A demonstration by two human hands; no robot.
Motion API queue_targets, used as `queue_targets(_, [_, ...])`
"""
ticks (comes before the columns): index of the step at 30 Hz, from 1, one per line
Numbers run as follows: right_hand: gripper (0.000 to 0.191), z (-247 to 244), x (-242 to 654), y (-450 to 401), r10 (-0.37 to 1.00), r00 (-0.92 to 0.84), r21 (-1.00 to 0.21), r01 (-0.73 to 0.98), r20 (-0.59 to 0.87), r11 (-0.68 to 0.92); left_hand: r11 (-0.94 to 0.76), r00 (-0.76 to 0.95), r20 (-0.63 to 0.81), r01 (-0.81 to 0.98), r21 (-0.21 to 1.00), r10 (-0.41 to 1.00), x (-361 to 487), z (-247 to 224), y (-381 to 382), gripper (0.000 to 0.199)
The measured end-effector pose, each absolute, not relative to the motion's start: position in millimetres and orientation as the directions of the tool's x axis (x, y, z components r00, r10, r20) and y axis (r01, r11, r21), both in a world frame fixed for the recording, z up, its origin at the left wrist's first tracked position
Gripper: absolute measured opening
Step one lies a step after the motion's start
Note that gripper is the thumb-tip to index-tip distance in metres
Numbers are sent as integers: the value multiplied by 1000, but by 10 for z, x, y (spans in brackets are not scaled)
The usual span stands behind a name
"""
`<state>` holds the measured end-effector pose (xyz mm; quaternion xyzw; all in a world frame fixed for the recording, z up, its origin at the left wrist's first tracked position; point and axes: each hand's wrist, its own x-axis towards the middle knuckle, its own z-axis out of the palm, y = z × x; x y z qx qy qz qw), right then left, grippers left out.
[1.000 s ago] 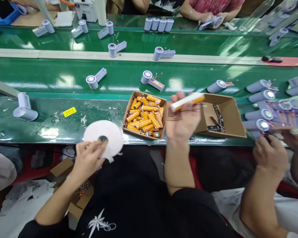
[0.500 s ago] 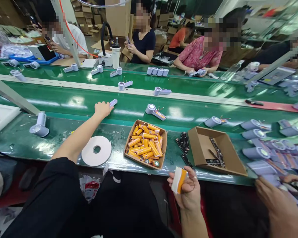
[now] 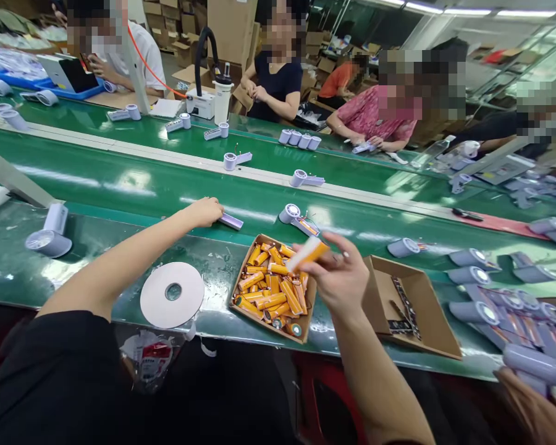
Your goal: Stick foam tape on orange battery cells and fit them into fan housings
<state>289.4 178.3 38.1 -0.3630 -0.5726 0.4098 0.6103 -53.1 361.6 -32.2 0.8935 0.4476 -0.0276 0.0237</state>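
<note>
My left hand [image 3: 207, 212] reaches out over the green belt, its fingers closed over a pale purple handheld fan. Only the open handle shell [image 3: 231, 220] sticks out to the right; the fan's head is hidden under the hand. Between the fingers and thumb of my right hand [image 3: 343, 275] is an orange battery [image 3: 315, 250], with a white strip along one side, slightly blurred. This hand is raised above the right edge of a carton of orange batteries [image 3: 234, 281]. Left of the carton lies a roll of white tape [image 3: 152, 296].
A second carton [image 3: 438, 327] holds black strips. Another fan [image 3: 290, 214] with wires lies on the belt [image 3: 134, 179]. Several fans [image 3: 472, 312] are piled at right beside another person's hand [image 3: 528, 402]. One fan [image 3: 50, 241] stands at left. Several people sit across the belt.
My right hand has risen with the battery from the table's front edge to beside the battery carton. My left hand has shifted right, and the fan handle has turned with it.
</note>
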Motion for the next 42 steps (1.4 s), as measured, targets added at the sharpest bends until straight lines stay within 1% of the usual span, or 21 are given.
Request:
queue_targets(2, [53, 420, 2608, 2271, 877, -128, -880, 46, 463, 472, -585, 587, -110, 809, 53, 802, -466, -338, 3724, 16])
queue_targets(3, [51, 395, 2479, 2505, 865, -204, -865, 123, 458, 487, -576, 581, -134, 814, 77, 803, -447, -327, 3771, 16])
queue_targets(5, [47, 282, 2262, 2916, 857, -333, -821, 292, 393, 490, -547, 561, -164, 827, 129, 811, -438, -277, 3841, 19])
queue_targets(7, [43, 138, 2100, 3214, 863, -410, -748, 463, 296, 476, -502, 527, -161, 848, 171, 835, -448, -218, 3871, 25])
queue_targets(9, [41, 21, 1987, 3386, 867, -457, -617, 628, 200, 474, -453, 482, -134, 869, 198, 866, -449, -182, 3865, 30])
queue_targets(11, [43, -44, 1915, 3462, 861, -495, -438, 752, 117, 492, -415, 443, -109, 884, 214, 890, -427, -175, 3837, 32])
queue_targets(13, [44, -64, 1876, 3485, 854, -518, -291, 809, 56, 510, -391, 420, -95, 892, 228, 903, -386, -187, 3804, 30])
queue_targets(14, [45, -64, 1865, 3487, 851, -523, -245, 821, 34, 515, -383, 412, -90, 893, 236, 907, -363, -196, 3790, 29])
queue_targets(18, [47, -45, 1843, 3479, 840, -541, -122, 838, -53, 532, -360, 390, -67, 895, 264, 919, -262, -227, 3757, 28])
queue_targets(22, [52, -10, 1782, 3497, 801, -576, -17, 813, -161, 582, -334, 363, -47, 895, 298, 931, -160, -263, 3772, 30])
queue_targets(27, [44, 68, 1671, 3570, 744, -605, 55, 764, -285, 643, -315, 346, -41, 891, 329, 937, -72, -306, 3813, 30])
queue_targets(31, [38, 116, 1636, 3551, 721, -616, 73, 742, -319, 666, -320, 347, -18, 882, 345, 938, -23, -308, 3795, 28])
queue_targets(34, [36, 163, 1653, 3529, 731, -617, 77, 747, -292, 661, -325, 346, 4, 877, 353, 938, 19, -292, 3768, 27])
queue_targets(36, [31, 220, 1701, 3540, 743, -618, 65, 756, -259, 651, -327, 346, 10, 874, 359, 938, 41, -280, 3755, 25])
queue_targets(39, [23, 302, 1855, 3569, 763, -617, 15, 776, -191, 631, -325, 348, 8, 869, 372, 938, 59, -275, 3745, 25])
queue_targets(42, [27, 268, 2068, 3549, 801, -590, -58, 807, -99, 587, -324, 347, 11, 863, 387, 938, 87, -295, 3740, 25])
